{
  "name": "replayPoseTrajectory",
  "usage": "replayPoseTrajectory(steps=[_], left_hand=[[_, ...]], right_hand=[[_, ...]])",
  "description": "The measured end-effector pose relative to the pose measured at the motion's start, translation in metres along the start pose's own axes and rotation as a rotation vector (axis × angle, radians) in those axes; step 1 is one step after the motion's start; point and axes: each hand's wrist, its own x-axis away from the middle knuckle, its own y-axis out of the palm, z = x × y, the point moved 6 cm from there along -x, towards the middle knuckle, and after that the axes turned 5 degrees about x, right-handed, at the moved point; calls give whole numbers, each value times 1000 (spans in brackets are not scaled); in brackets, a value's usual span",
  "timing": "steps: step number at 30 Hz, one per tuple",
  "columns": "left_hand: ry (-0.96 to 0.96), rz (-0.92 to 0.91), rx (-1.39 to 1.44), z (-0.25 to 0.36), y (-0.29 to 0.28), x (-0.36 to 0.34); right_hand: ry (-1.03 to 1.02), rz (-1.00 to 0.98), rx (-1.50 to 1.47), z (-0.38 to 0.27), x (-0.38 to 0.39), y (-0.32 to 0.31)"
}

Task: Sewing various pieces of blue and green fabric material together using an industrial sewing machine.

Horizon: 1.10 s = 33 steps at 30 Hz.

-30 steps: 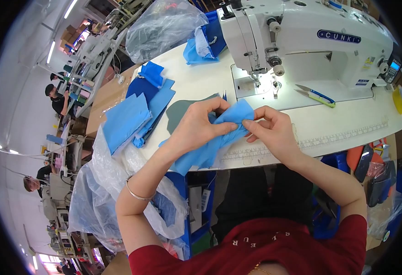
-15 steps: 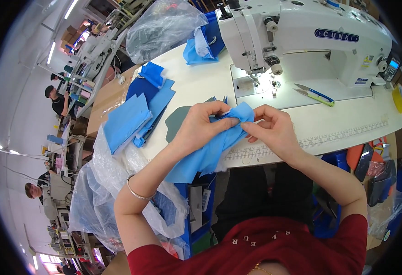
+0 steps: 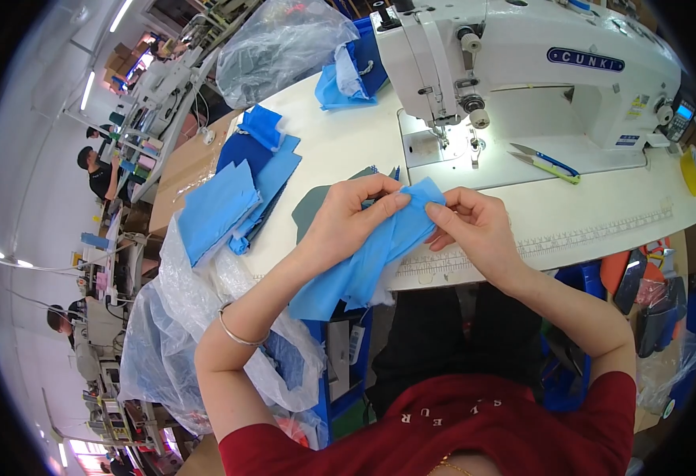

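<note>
My left hand, right hand: both pinching one bunch of light-blue fabric over near edge of white table. Ahead: one sewing machine, one pair thread snips.

A white tabletop spread beneath the left grip and right grip. Grey-green fabric lay just left of the left grip; farther left sat stacked light-blue panels and a bright-blue piece. Blue cloth lay well beyond the left grip. Ahead-right of both stood a white sewing machine, thread snips near its bed's front edge. A ruler scale ran rightward from the right grip.
</note>
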Motion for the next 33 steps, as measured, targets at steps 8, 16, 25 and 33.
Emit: replayPoseTrajectory(steps=[8, 16, 25, 33], left_hand=[[0, -197, -280, 2, -4, -39], [252, -352, -607, -18, 14, -97], [82, -283, -428, -30, 19, -119], [-50, -180, -322, -44, 16, -120]], right_hand=[[184, -41, 87, 14, -4, -5], [-419, -58, 1011, -16, -22, -41], [-769, -199, 1521, -3, -45, -42], [-783, -203, 1508, -12, -45, -39]])
